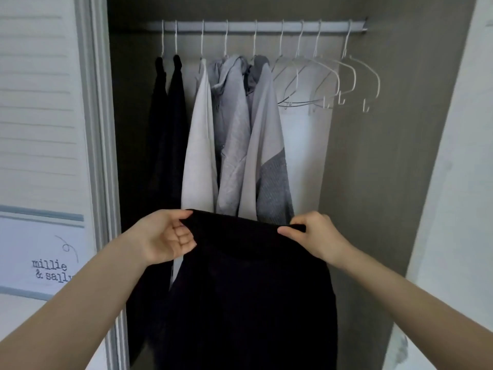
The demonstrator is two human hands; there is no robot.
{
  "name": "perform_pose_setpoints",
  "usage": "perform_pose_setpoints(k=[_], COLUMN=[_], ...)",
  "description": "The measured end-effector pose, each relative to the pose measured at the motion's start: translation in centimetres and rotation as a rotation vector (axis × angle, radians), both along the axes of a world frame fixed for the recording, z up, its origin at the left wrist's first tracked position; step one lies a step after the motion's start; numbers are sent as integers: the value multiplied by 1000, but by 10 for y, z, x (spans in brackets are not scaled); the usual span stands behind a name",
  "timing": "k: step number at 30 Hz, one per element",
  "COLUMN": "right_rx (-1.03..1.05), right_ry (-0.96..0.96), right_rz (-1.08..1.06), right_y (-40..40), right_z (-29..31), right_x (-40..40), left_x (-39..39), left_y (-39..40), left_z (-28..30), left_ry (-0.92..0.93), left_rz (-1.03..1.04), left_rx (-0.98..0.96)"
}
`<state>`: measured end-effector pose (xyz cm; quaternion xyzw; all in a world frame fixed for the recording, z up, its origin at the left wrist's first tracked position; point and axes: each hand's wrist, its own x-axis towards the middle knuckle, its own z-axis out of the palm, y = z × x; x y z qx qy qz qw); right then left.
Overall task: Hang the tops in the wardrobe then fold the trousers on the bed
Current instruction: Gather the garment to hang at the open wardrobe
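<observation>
A black top (248, 289) hangs between the two hands in front of the open wardrobe, held up by its upper edge so the body falls straight and the shape can be read before it goes on a hanger. The left hand (162, 239) pinches the left corner of that edge, thumb on top and fingers curled underneath. The right hand (312, 236) grips the right corner the same way, knuckles toward the camera. Holding it at both ends keeps the cloth spread and off the floor.

Just above and beyond the hands hang the tops already put away: two dark ones (168, 124) to the upper left, then a white one (200, 156) and two grey ones (253, 145) directly above. Up and to the right of the right hand, several empty white hangers (328, 78) wait on the rail (256, 25), likely the next stop for this top. Left of the left hand stands the louvred door (40, 102). The bed and trousers are out of sight.
</observation>
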<state>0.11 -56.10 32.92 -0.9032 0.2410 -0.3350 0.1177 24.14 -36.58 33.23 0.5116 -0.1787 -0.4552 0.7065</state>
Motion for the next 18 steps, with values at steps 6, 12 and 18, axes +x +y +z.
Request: perform_pose_setpoints(k=[6,12,18], right_rx=[8,-39,-354], right_ry=[183,-69,-531], right_rz=[-14,63,-32], right_y=[-8,-8,-40], right_z=[13,84,222], right_x=[-4,27,73], left_x=[-12,-12,-5], left_y=[-18,-44,-72], left_z=[27,61,100], left_ry=[2,-77,-266], left_rz=[35,230,325], left_rx=[-192,-247,-210])
